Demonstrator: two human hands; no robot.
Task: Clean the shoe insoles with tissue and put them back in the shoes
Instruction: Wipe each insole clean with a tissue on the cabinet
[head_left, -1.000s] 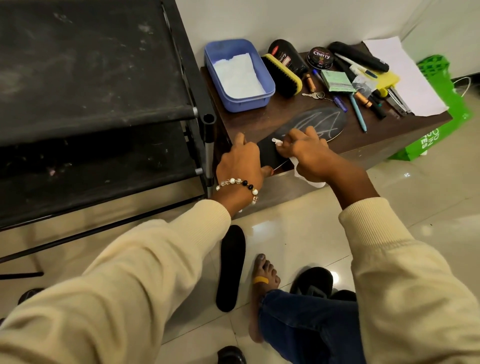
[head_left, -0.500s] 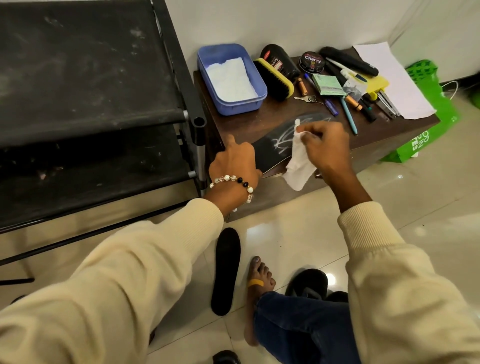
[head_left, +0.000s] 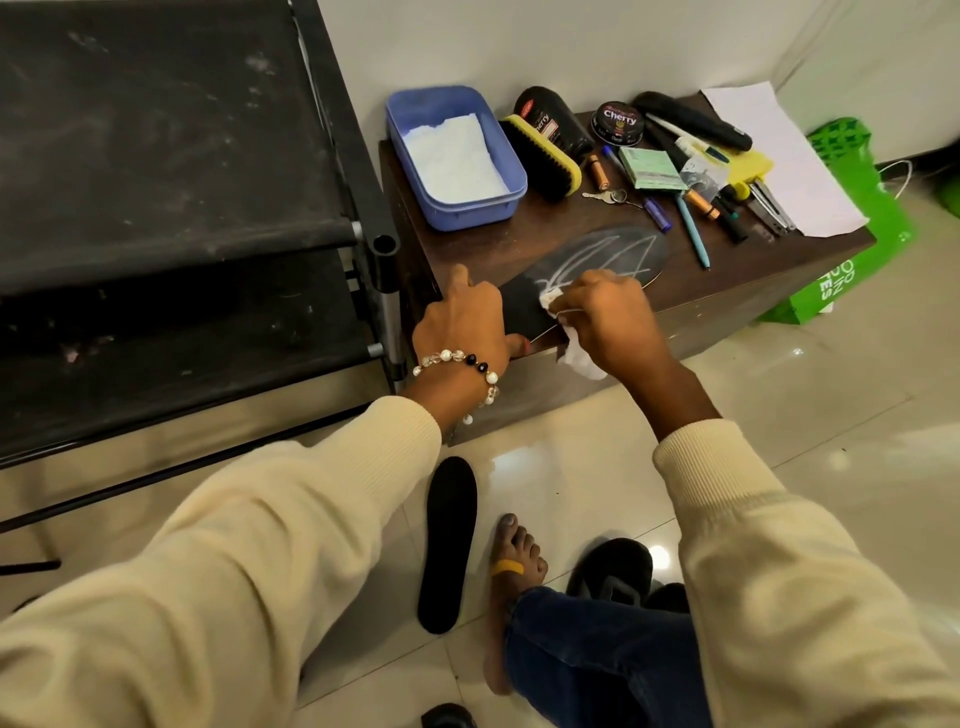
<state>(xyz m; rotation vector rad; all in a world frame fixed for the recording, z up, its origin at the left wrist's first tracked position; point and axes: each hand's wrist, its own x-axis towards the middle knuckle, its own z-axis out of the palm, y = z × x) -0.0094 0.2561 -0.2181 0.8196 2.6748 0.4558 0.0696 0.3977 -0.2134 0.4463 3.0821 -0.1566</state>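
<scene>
A black insole (head_left: 608, 257) with white chalk-like marks lies on the low brown table (head_left: 519, 244), its heel end over the front edge. My left hand (head_left: 462, 322) holds that heel end, thumb under it. My right hand (head_left: 605, 317) grips a crumpled white tissue (head_left: 576, 353) and presses it onto the insole's middle. A second black insole (head_left: 449, 540) lies on the floor tiles below. A black shoe (head_left: 613, 569) sits on the floor by my bare foot (head_left: 511, 561); another dark shoe tip (head_left: 447, 717) shows at the bottom edge.
On the table stand a blue tub (head_left: 457, 156) with white tissue, a shoe brush (head_left: 545, 161), polish bottle and tin (head_left: 618, 122), pens, keys, paper (head_left: 779, 156). A black shoe rack (head_left: 171, 208) fills the left. A green bag (head_left: 852, 239) leans at the table's right.
My right hand had lifted the tissue up toward the insole's toe; it has come back down and presses the tissue near the heel half. The left hand stays on the heel.
</scene>
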